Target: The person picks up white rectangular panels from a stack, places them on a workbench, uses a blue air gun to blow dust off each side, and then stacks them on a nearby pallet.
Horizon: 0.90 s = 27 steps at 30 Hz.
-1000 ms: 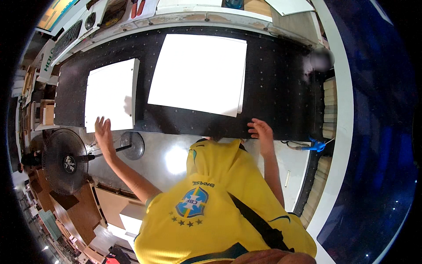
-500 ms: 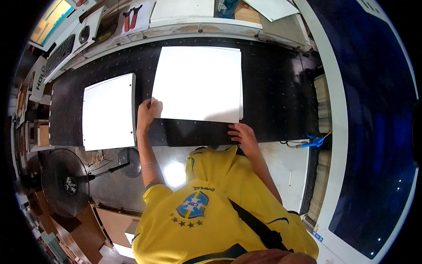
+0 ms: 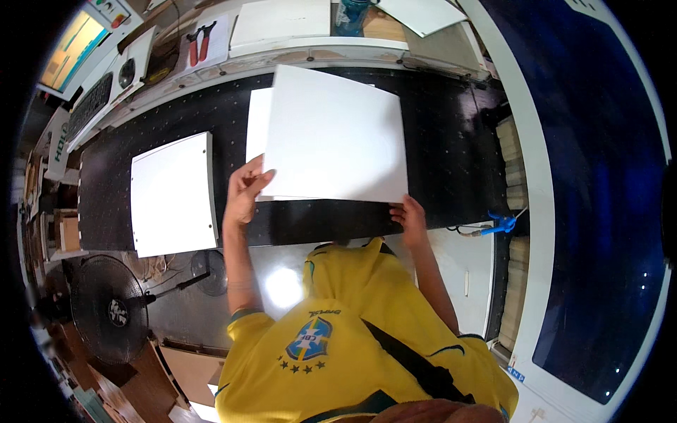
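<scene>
Both hands hold a flat white panel [image 3: 338, 137], raised and tilted above a black work surface [image 3: 451, 155]. My left hand [image 3: 245, 190] pinches its left edge near the lower corner, thumb on top. At the lower right corner, the fingers of my right hand [image 3: 410, 217] are curled around the edge. Another white panel [image 3: 258, 116] lies underneath, mostly covered, showing along the left and bottom. To the left rests a thick white board or stack of boards [image 3: 173, 194] with small dark holes along its side edges.
A blue air gun [image 3: 501, 223] hangs at the surface's right end, beside a large machine with a dark blue panel [image 3: 592, 211]. Red-handled pliers [image 3: 199, 46], a mouse [image 3: 127, 72] and a keyboard [image 3: 92, 106] sit on the far ledge. A black fan [image 3: 109, 308] stands lower left.
The top white panel has come up off the one beneath it, tilting and shifting to the right. Both hands have moved with it, slightly to the right.
</scene>
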Available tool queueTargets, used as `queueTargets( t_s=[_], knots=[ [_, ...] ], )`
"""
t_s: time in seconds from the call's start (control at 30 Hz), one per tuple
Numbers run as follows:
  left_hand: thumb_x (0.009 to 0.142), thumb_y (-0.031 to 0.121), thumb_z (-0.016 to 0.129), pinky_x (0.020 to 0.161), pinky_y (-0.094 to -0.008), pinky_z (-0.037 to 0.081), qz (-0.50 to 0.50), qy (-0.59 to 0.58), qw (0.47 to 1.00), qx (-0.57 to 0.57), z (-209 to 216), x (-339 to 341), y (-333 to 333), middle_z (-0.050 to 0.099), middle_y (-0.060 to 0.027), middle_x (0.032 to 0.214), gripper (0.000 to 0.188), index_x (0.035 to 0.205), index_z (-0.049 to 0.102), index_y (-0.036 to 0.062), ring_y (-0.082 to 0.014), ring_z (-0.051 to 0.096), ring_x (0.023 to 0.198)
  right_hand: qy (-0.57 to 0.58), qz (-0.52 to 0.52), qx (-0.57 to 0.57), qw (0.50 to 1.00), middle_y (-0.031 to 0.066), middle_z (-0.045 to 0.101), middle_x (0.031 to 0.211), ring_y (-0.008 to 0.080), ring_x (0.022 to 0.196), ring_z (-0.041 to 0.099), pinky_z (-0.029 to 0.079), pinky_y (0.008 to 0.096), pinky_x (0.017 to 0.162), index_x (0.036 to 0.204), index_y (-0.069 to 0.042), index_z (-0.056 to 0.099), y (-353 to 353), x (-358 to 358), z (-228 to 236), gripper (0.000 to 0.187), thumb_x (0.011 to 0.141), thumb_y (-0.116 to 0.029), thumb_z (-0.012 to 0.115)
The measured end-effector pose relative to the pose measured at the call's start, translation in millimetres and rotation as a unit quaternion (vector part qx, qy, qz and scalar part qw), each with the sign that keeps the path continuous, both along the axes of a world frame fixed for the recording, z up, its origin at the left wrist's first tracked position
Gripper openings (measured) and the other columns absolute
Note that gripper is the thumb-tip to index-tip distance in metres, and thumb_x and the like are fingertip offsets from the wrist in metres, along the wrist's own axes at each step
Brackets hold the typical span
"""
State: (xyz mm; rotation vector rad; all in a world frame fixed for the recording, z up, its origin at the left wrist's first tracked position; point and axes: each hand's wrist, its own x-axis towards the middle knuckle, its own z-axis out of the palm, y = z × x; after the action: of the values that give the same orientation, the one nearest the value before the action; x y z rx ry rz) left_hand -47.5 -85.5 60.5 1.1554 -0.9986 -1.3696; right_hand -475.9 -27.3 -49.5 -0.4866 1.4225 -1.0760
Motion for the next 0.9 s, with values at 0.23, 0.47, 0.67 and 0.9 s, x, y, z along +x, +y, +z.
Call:
queueTargets(
  t_s=[0.23, 0.47, 0.67, 0.9],
  knots=[
    [0.093, -0.006, 0.071, 0.095, -0.0321, 0.059, -0.025, 0.036, 0.998, -0.039, 37, -72, -22, 0.079, -0.0142, 0.117, 0.044, 0.137, 0.068, -0.0042, -0.0157, 0.075, 0.099, 0.040, 0.002, 0.046, 0.998, 0.0073, 0.076, 0.103, 0.0139, 0.078, 0.069, 0.054, 0.0304, 0.067, 0.125, -0.006, 0.068, 17, -25, -17, 0.041, 0.113, -0.042, 0.053],
    [0.092, -0.011, 0.068, 0.079, -0.0252, 0.058, -0.084, -0.075, 0.990, -0.085, 116, -148, -33, 0.080, -0.0129, 0.105, 0.054, 0.145, 0.059, -0.0074, -0.0117, 0.073, 0.086, 0.275, 0.260, 0.092, 0.921, 0.0166, 0.075, 0.118, 0.0252, 0.099, 0.073, 0.057, 0.0403, 0.086, 0.143, -0.002, 0.059, 16, -54, 35, 0.052, 0.106, -0.039, 0.065],
    [0.094, -0.005, 0.069, 0.082, -0.0309, 0.064, -0.160, -0.127, 0.969, -0.138, 168, -267, 6, 0.073, -0.0229, 0.126, 0.061, 0.152, 0.050, -0.0080, -0.0254, 0.076, 0.105, 0.514, 0.197, -0.290, 0.783, 0.0261, 0.047, 0.158, 0.0454, 0.140, 0.051, 0.041, 0.0511, 0.115, 0.156, 0.001, 0.043, 34, -38, 176, 0.072, 0.100, -0.033, 0.071],
    [0.095, 0.012, 0.058, 0.110, -0.0510, 0.047, -0.325, -0.253, 0.906, -0.093, 30, -333, -28, 0.052, -0.0393, 0.148, 0.071, 0.162, 0.036, 0.0014, -0.0546, 0.057, 0.132, 0.461, -0.136, -0.255, 0.839, 0.0202, 0.064, 0.122, 0.0303, 0.109, 0.063, 0.051, 0.0422, 0.094, 0.137, 0.008, 0.056, 51, -78, 163, 0.038, 0.112, -0.020, 0.051]
  ],
)
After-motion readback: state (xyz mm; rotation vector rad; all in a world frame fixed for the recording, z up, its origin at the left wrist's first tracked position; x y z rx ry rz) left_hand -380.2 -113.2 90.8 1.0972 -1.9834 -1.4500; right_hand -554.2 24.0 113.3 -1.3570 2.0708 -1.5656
